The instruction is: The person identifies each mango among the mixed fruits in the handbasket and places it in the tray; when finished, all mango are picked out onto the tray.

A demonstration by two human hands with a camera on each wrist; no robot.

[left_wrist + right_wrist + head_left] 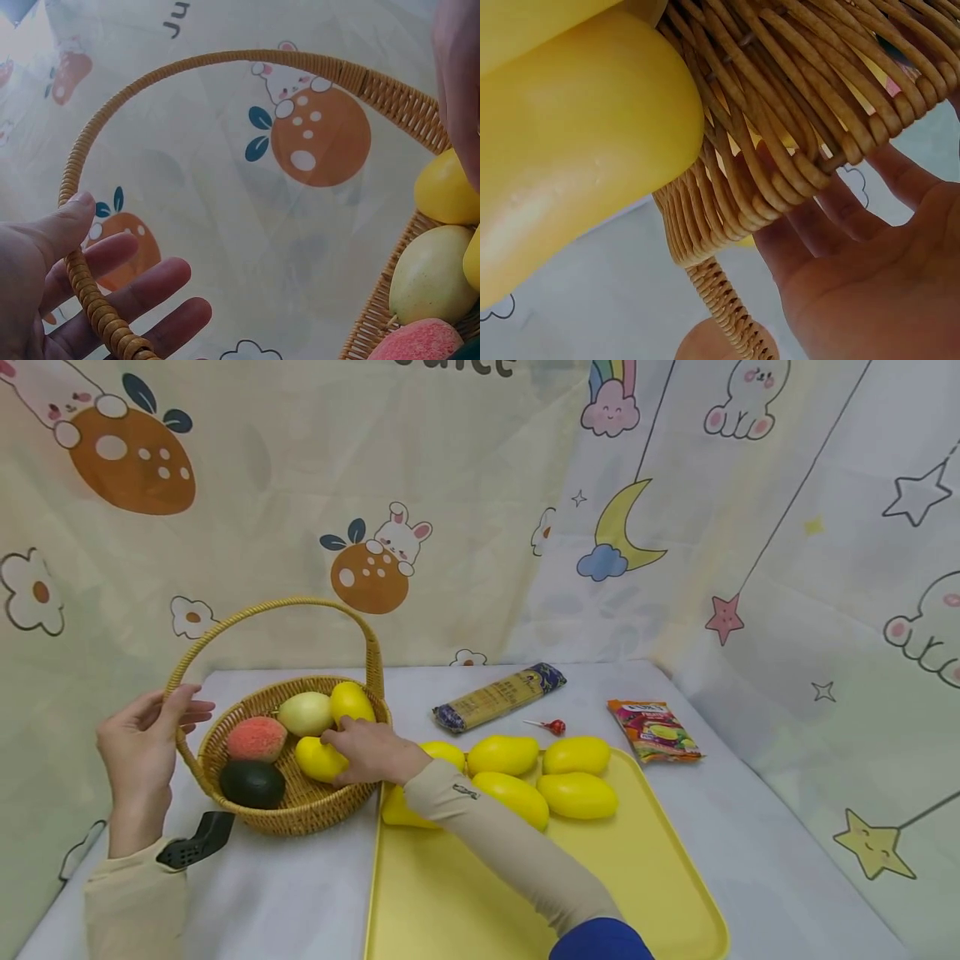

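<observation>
A round wicker basket (300,822) stands on the left of the table. My left hand (146,747) holds the side of its arched handle (251,57), thumb on one side and fingers behind. Over the basket's right rim reaches my right hand (375,752), gripping a yellow mango (318,760) between thumb and fingers; the rim hides part of these fingers in the right wrist view. Also in the basket lie a second mango (351,702), a pale green fruit (306,714), a pink peach (257,739) and a dark green avocado (252,784).
A yellow tray (630,893) to the basket's right bears several mangoes (577,795) near its back edge; my right forearm crosses over it. Behind it lie a long noodle packet (498,697), a red lollipop (555,727) and a colourful candy bag (655,731).
</observation>
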